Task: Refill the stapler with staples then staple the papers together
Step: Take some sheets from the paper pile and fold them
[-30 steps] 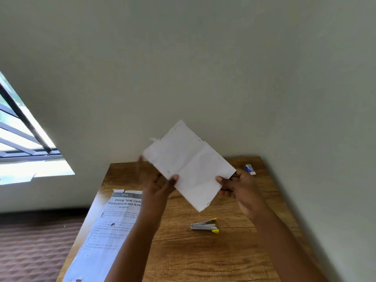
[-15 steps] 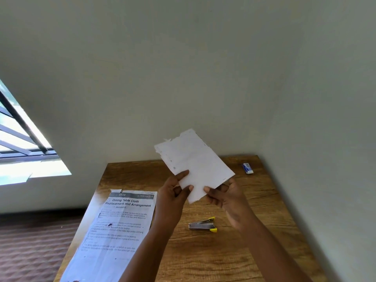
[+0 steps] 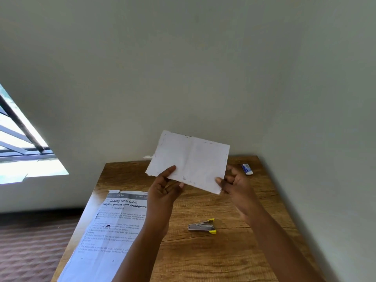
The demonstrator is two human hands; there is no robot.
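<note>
I hold a small white folded paper (image 3: 191, 159) up above the wooden table (image 3: 203, 257). My left hand (image 3: 164, 190) pinches its lower left edge and my right hand (image 3: 234, 184) pinches its lower right corner. The paper has worn, ragged edges and a centre crease. A small silver stapler with yellow tips (image 3: 202, 226) lies on the table below my hands, untouched. A small blue and white staple box (image 3: 247, 169) rests near the far right corner of the table.
A large printed sheet headed "Dining Table Cloth Replacement and Arrangement" (image 3: 114, 231) lies along the table's left side. Walls close off the table at the back and right. A window (image 3: 18, 143) is at the left, floor below it.
The paper has turned from a diagonal tilt to nearly level and spread wider. My hands moved apart, from close together under it to its two lower ends.
</note>
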